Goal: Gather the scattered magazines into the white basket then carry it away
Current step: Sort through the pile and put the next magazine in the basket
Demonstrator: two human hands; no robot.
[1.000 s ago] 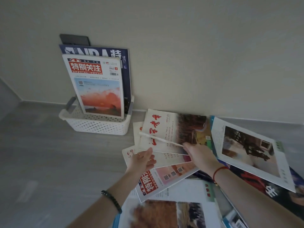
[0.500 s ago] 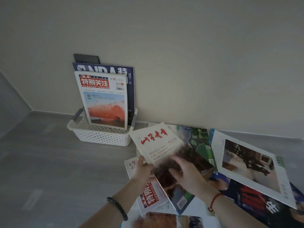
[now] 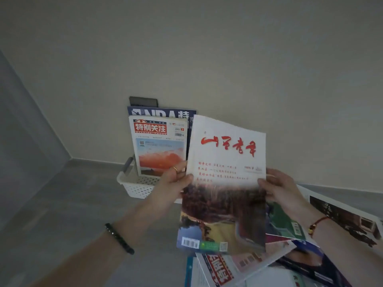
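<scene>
Magazines stand in the basket against the wall; loose magazines lie rightward.

The held magazine hides the right end of the white basket.

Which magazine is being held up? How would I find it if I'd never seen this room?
Look at the pale wall, where a white basket stands on the grey floor. Right of it, a left hand and a right hand hold one magazine upright by its sides. Unlike the basket's magazines, it has red brush writing on a white top and a dark landscape below.
</scene>
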